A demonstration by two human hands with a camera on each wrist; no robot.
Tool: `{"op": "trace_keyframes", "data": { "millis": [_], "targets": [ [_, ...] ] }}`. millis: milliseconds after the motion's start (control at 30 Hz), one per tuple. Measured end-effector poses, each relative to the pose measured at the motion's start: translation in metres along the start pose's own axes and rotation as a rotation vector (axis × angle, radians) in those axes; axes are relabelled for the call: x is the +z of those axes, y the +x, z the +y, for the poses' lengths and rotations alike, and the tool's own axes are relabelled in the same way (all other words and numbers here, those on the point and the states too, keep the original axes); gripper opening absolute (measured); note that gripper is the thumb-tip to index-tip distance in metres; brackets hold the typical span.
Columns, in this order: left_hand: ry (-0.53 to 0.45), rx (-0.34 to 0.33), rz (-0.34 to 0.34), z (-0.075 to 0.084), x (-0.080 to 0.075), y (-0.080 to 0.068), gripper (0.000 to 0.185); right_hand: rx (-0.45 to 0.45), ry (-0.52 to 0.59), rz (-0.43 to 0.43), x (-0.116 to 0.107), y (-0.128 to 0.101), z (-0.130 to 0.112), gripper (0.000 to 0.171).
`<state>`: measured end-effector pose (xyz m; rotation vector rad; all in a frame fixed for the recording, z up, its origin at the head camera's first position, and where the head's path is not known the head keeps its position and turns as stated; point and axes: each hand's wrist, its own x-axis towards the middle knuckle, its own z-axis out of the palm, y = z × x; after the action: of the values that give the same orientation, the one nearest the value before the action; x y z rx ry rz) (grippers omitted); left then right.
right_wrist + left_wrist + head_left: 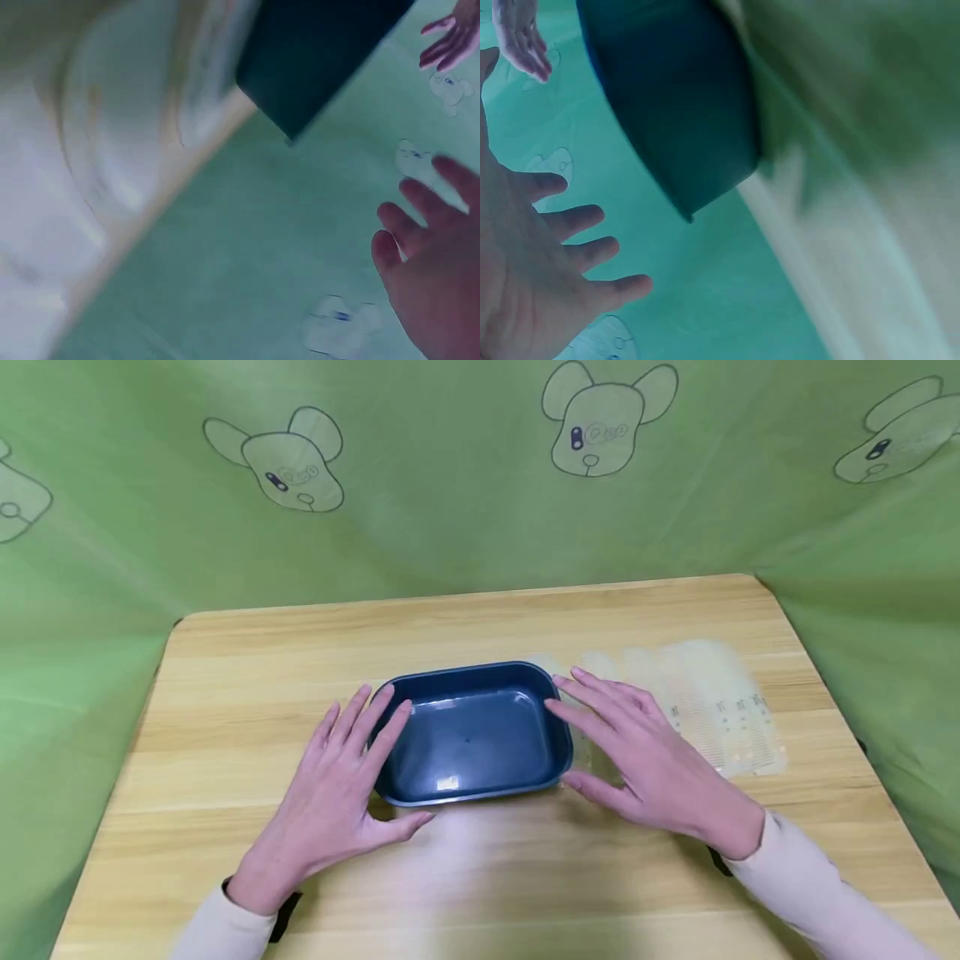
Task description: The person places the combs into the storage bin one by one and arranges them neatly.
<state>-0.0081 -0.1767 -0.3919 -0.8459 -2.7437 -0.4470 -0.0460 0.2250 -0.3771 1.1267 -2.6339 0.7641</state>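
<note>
A dark blue rectangular plastic basin (468,743) with rounded corners stands upright on the table, with nothing inside it. My left hand (333,789) is at its left end, fingers spread and nearly straight. At the right end is my right hand (637,747), its fingers loosely extended. Both wrist views show a gap between each palm and the basin (679,97), and neither hand grips it. Just right of the basin, partly under my right hand, lie several flat translucent plastic bags (705,685) printed with scale lines and small dark marks.
The wood-grain table (247,685) has rounded far corners. Green cloth (450,535) with printed cartoon animal heads hangs behind it and along both sides. In the right wrist view, the pale bags (120,112) look blurred near the table edge.
</note>
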Motion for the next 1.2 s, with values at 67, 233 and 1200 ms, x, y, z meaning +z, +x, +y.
{"op": "trace_keyframes", "data": {
  "millis": [67, 233, 1200],
  "targets": [
    [-0.007, -0.010, -0.005, -0.001, 0.001, -0.001, 0.117, 0.066, 0.028, 0.044, 0.003, -0.002, 0.004, 0.060],
    [-0.070, -0.086, -0.035, -0.007, 0.004, -0.003, 0.122, 0.325, 0.093, 0.136, 0.015, -0.005, 0.021, 0.049],
    [-0.524, -0.353, -0.221, -0.023, 0.032, -0.005, 0.145, 0.573, 0.221, -0.141, 0.035, 0.016, 0.026, 0.066]
  ]
}}
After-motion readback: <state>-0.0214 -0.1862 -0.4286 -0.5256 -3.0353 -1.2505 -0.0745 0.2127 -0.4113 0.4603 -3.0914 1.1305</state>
